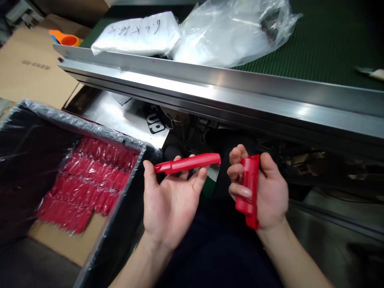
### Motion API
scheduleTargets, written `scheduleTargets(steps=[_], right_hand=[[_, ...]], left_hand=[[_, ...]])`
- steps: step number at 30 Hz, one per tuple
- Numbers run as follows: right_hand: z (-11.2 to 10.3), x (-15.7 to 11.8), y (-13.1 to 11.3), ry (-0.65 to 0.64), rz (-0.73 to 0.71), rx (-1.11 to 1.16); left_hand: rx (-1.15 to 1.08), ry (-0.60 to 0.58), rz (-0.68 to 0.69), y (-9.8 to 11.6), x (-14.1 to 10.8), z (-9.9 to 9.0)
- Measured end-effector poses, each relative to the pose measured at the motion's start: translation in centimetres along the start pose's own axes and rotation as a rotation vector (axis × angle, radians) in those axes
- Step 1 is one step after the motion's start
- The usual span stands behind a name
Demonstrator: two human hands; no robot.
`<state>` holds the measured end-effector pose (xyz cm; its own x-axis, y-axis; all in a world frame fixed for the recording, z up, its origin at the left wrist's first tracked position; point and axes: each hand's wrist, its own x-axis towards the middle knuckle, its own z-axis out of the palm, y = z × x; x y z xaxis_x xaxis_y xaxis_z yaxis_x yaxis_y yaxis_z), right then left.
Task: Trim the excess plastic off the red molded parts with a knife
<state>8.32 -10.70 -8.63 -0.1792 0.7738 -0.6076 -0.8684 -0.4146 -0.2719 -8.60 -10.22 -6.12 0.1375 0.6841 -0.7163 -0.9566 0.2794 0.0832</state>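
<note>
Palm up, my left hand (172, 204) holds a long, slim red plastic part (192, 162) across its fingers, the thumb at one end. My right hand (267, 196) has its fingers curled round a second red plastic part (250, 186), wider and stepped at its lower end, held nearly upright. The two parts are apart, with a small gap between them. Both hands are above my lap, in front of the conveyor's metal edge. What the parts belong to cannot be told.
A dark bin (120, 224) at left holds rows of plastic-wrapped red parts (90, 176). On the green conveyor belt (324, 48) lie a white packet with handwriting (138, 34) and a clear plastic bag (231, 36). An orange tape ring (69, 39) and cardboard (27, 68) are at far left.
</note>
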Motion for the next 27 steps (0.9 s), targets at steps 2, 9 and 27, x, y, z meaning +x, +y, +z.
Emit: scheduleTargets(steps=[2,9,27], right_hand=[[-0.1,-0.2,0.0,-0.044,-0.005,0.000],[0.1,-0.5,0.0,-0.122,-0.037,0.013],[2.2,-1.2,1.0,-0.033,-0.165,-0.404]], left_hand=[[-0.006,-0.033,-0.004,0.0,0.0,-0.1],[0.000,-0.138,-0.035,0.1,-0.6,-0.1],[-0.017,-0.030,-0.022,0.4,-0.8,1.1]])
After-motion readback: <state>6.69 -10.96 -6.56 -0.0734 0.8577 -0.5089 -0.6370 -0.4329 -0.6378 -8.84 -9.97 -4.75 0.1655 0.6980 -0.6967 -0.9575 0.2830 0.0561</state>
